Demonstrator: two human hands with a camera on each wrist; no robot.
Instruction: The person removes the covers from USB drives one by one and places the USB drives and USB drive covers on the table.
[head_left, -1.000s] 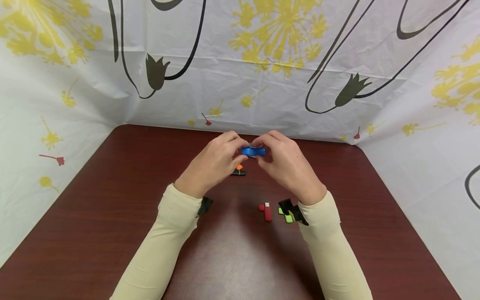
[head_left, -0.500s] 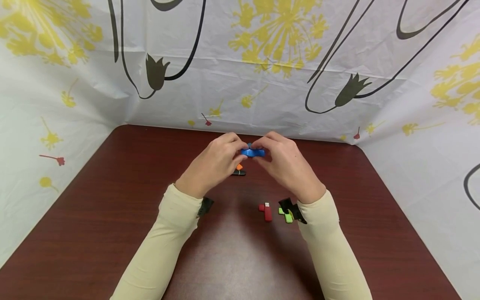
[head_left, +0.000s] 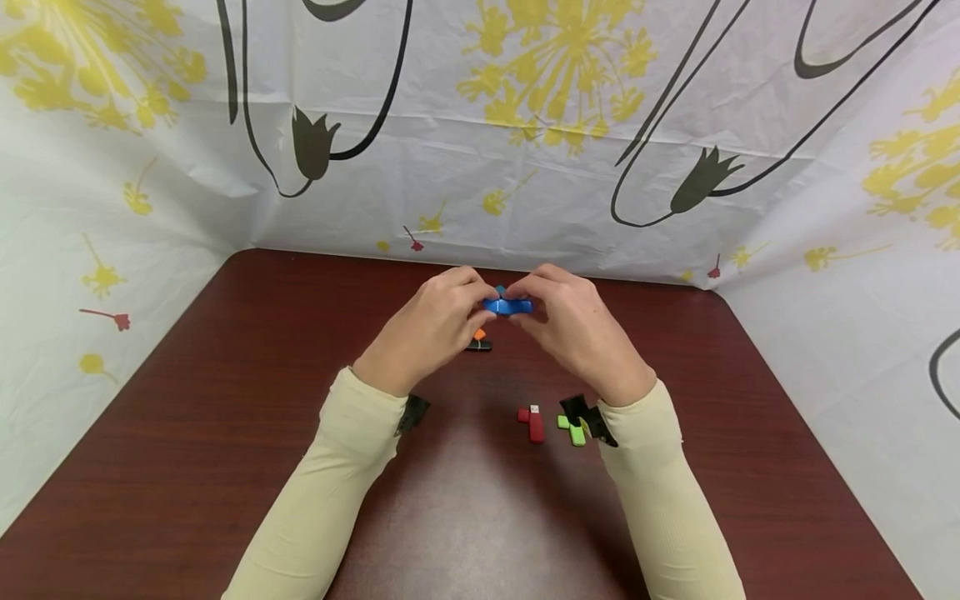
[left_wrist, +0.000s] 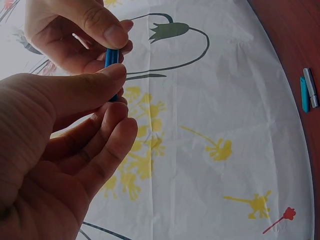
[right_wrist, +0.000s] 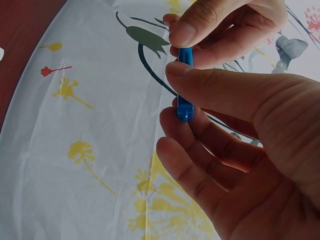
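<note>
The left hand (head_left: 431,325) and right hand (head_left: 581,329) pinch the blue stick (head_left: 508,307) above the bench (head_left: 187,400), behind the red stick (head_left: 536,427); the green stick (head_left: 577,435) is on the red stick's right; something orange (head_left: 478,334), maybe a cap, is behind on its left.

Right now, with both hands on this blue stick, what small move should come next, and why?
Probably a gentle pull apart: the left hand and right hand pinch the blue stick toward opposite ends, and on the table the red stick lies with its plug bare, a small cap-like red piece beside it.
</note>
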